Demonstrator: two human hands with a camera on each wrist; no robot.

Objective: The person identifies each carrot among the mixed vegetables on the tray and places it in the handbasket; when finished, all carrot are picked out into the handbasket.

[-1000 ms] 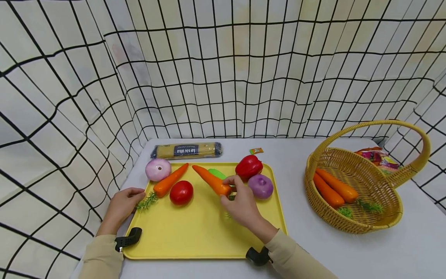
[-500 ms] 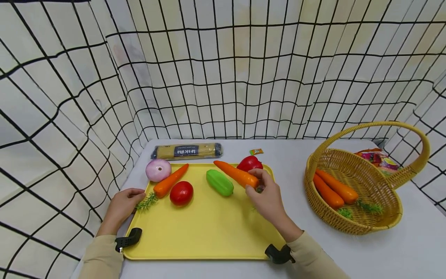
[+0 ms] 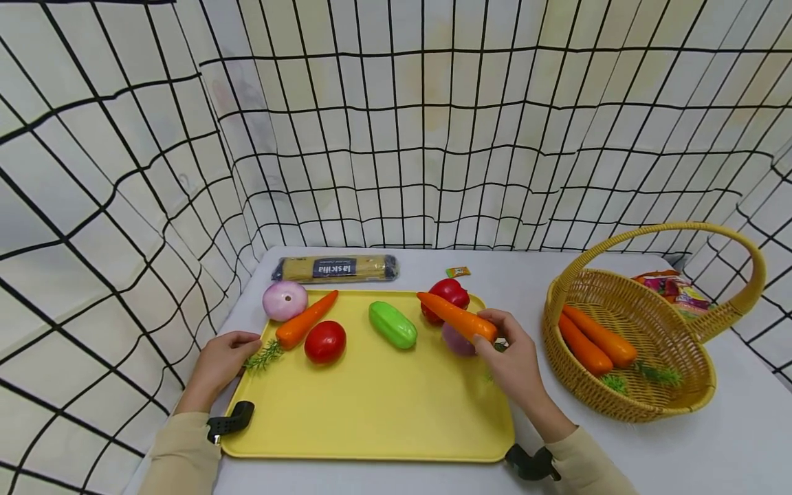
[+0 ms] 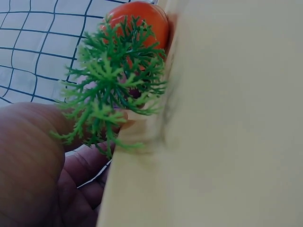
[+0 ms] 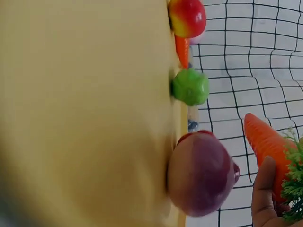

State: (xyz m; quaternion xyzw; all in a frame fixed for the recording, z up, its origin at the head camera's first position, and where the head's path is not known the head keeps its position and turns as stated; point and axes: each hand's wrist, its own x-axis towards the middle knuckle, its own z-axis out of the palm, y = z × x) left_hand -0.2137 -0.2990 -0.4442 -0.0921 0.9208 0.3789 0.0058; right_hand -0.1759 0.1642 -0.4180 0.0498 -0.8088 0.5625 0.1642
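Observation:
My right hand (image 3: 515,359) holds an orange carrot (image 3: 456,316) by its thick end, above the right side of the yellow tray (image 3: 371,419). Its green leaves (image 5: 294,182) show in the right wrist view. Beneath the carrot, a purple onion (image 3: 458,339) and a red bell pepper (image 3: 449,297) are partly covered. My left hand (image 3: 221,362) pinches the tray's left rim, thumb on top and fingers underneath. Close by lies another carrot (image 3: 304,322), its leaves (image 4: 111,85) at the thumb. A tomato (image 3: 325,342) and a green cucumber (image 3: 393,324) rest on the tray.
To the right stands a wicker basket (image 3: 671,402) with a tall handle and two carrots (image 3: 594,340) inside. Behind it lies a colourful packet (image 3: 674,289). A pale purple onion (image 3: 285,301) sits at the tray's back-left corner, near a pasta pack (image 3: 335,269). A small wrapper (image 3: 458,272) lies behind.
My right hand has carried the carrot rightward across the tray, from over the cucumber to over the onion and bell pepper. My left hand has stayed at the rim.

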